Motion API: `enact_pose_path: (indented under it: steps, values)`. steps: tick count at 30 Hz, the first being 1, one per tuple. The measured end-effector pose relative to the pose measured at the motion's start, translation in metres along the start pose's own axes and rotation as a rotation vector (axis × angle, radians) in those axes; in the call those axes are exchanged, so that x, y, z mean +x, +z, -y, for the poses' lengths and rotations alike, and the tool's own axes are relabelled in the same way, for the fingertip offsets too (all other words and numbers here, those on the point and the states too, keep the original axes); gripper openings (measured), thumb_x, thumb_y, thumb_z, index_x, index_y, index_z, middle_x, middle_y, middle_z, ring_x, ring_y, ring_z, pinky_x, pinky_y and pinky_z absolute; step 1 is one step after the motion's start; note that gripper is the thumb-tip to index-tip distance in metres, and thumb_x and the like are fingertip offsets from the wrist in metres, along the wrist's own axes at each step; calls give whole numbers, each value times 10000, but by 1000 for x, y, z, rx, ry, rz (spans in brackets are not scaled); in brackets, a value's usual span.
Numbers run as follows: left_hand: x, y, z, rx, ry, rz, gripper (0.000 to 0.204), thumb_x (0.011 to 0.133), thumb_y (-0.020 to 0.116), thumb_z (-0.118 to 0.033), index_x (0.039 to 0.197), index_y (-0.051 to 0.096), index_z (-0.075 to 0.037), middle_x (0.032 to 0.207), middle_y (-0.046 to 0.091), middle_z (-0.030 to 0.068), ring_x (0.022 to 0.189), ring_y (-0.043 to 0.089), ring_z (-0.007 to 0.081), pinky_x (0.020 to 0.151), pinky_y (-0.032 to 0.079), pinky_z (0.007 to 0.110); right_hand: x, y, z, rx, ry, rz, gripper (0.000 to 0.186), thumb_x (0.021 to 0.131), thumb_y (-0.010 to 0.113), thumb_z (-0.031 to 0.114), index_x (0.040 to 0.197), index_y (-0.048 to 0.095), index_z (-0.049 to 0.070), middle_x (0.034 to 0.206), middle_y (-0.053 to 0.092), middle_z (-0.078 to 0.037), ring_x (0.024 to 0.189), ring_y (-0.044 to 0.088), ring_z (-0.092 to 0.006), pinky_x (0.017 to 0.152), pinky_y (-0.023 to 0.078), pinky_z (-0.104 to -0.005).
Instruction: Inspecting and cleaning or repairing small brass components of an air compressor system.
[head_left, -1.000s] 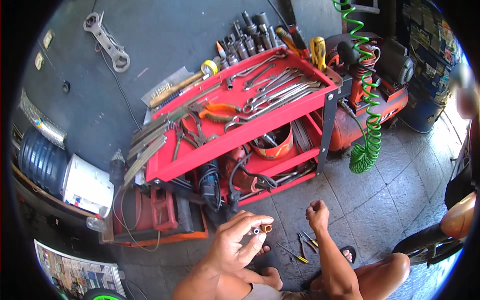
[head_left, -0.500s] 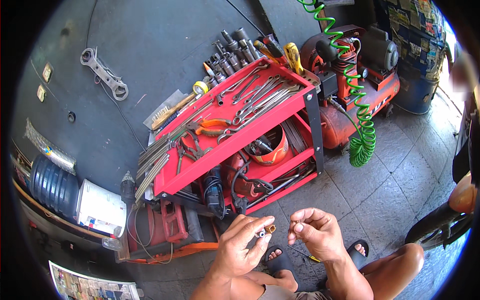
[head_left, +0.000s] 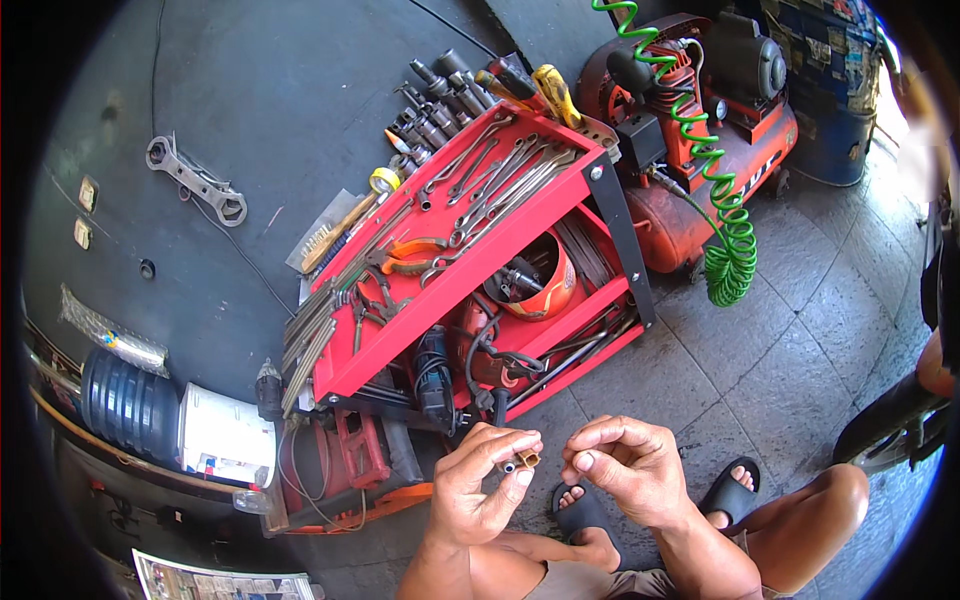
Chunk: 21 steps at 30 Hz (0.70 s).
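My left hand (head_left: 478,487) is closed in a pinch around a small brass-coloured metal piece (head_left: 530,459) with an open end. Beside that piece, in the same fingers, a small silvery round end (head_left: 509,467) shows; I cannot tell whether the two are joined. Just to the right, my right hand (head_left: 632,472) has its thumb and fingertips pressed together. Whatever it pinches, if anything, is too small to make out. A narrow gap separates the two hands, which are held up over my lap.
A red tool cart (head_left: 450,290) stands ahead, its top holding wrenches (head_left: 500,190), orange-handled pliers (head_left: 412,262) and several sockets. Behind it to the right is a red air compressor (head_left: 690,200) with a coiled green hose (head_left: 727,270). A wheel (head_left: 885,425) stands at the right.
My right hand has come a little closer to the left one, which keeps its pinch on the brass-coloured piece. The whole view has shifted and turned slightly.
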<state>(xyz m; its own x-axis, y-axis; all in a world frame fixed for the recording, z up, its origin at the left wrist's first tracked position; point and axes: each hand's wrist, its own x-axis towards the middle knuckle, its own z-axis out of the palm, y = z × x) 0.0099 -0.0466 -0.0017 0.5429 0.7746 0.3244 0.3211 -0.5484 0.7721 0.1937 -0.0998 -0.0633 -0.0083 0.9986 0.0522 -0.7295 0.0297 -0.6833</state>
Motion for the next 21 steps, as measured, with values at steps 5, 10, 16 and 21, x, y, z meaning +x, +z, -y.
enact_pose_path:
  steps: [5,10,16,21]
  values:
    - [1,1,0,11,11,-5,267,815,658,-38,1056,651,76,955,667,172,859,625,203,730,501,289,0,0,-2,50,-19,36,165,886,647,-33,1050,664,-38,982,639,-91,874,639,-122,760,527,-248]
    - [2,2,1,38,12,8,264,812,657,-34,1053,654,75,952,666,175,854,624,202,725,498,287,-2,3,0,14,2,38,186,868,669,-38,1052,677,-15,987,641,-78,875,631,-118,748,514,-238]
    - [1,2,2,48,12,5,288,807,663,-16,1089,651,44,961,685,147,835,626,207,719,503,292,-1,0,-3,-248,-158,43,195,830,710,-10,1024,686,-3,935,665,-86,816,641,-115,695,523,-242]
    - [2,3,3,56,48,10,275,808,662,-15,1076,654,50,960,685,156,838,628,210,710,504,294,1,1,1,-368,-251,71,194,834,697,-9,1027,677,-9,934,674,-110,824,671,-147,711,540,-266]
